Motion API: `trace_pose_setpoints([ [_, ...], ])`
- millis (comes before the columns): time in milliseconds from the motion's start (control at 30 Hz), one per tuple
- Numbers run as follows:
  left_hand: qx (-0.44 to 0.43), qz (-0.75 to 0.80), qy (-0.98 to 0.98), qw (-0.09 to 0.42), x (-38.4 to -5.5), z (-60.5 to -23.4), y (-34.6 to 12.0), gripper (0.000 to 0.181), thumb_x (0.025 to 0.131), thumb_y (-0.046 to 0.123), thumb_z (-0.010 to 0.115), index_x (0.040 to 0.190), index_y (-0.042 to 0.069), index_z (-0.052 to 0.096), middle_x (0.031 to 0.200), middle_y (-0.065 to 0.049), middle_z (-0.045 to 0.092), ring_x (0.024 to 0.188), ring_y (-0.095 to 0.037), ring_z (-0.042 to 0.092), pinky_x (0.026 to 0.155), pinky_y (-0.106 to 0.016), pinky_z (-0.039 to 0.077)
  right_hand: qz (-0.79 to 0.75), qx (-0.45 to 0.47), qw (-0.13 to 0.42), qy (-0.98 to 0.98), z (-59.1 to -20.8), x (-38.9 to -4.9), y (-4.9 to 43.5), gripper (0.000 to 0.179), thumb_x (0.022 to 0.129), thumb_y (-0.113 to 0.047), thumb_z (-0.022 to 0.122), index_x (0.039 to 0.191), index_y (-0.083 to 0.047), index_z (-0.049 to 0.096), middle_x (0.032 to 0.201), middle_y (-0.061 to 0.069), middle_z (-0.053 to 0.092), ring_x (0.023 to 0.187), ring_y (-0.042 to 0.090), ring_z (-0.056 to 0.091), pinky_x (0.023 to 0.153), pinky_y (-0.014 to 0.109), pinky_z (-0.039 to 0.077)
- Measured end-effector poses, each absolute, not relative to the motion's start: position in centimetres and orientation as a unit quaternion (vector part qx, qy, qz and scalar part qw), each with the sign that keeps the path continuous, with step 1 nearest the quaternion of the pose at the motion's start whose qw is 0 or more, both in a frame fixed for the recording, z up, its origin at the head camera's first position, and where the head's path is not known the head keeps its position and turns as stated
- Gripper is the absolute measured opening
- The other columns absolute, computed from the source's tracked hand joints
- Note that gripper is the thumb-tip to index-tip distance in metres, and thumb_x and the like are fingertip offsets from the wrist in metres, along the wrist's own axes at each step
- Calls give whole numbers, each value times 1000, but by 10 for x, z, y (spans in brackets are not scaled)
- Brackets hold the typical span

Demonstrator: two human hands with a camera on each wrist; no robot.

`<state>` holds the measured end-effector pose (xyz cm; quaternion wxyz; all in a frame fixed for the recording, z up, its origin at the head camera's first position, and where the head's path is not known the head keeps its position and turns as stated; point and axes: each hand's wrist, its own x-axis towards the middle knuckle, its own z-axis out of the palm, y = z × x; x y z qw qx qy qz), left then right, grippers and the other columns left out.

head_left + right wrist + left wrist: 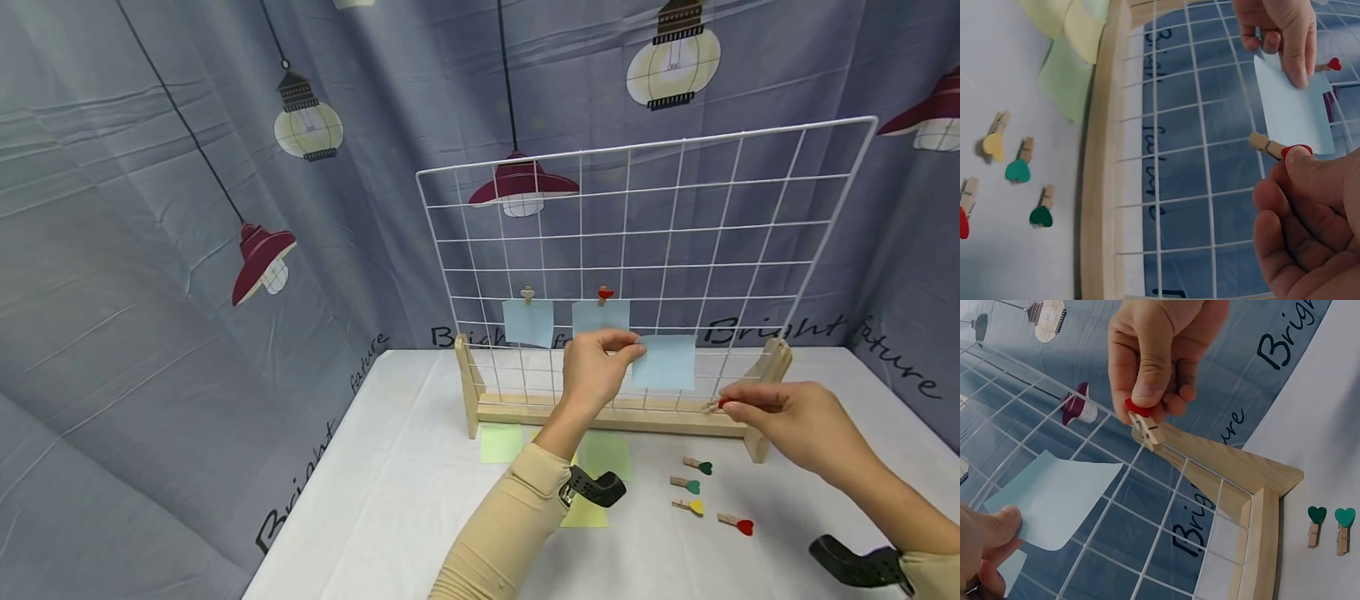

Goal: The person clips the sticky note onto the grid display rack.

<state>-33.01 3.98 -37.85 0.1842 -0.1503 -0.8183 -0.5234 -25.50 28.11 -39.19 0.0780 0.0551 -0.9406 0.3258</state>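
Note:
My left hand (596, 367) pinches a light blue paper note (666, 363) by its left edge, holding it before the white wire grid (678, 187). In my right hand (806, 421), thumb and finger pinch a small wooden clothespin (1266, 145) by its red heart end, its wooden tip pointing toward the note in the right wrist view. Left of the held note, two more blue notes hang on the grid: one under a clothespin with a pale heart (527, 294), the other under a clothespin with a red heart (604, 294), partly covered by my left hand.
The grid stands in a wooden base (645, 419) on a white table. Several loose heart clothespins, including a yellow one (688, 507) and a red one (736, 523), lie in front. Green and yellow notes (501, 443) lie near my left forearm. A patterned curtain hangs behind.

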Motion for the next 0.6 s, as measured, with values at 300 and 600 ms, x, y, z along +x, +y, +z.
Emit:
trace_pose_setpoints([
  [300, -116, -513, -829, 190, -331, -370, 45, 9, 88, 30, 82, 96, 28, 84, 85, 15, 78, 77, 6, 63, 59, -18, 43, 326, 57, 96, -939, -377, -257, 282, 42, 99, -37, 69, 124, -3, 74, 117, 23, 75, 85, 1, 64, 60, 25, 48],
  [600, -101, -507, -834, 193, -332, -362, 53, 9, 89, 31, 82, 97, 29, 83, 85, 17, 77, 84, 4, 64, 61, -18, 43, 326, 54, 120, -936, -361, -265, 282, 44, 100, -41, 67, 125, -5, 73, 117, 23, 75, 82, -8, 57, 56, 27, 44],
])
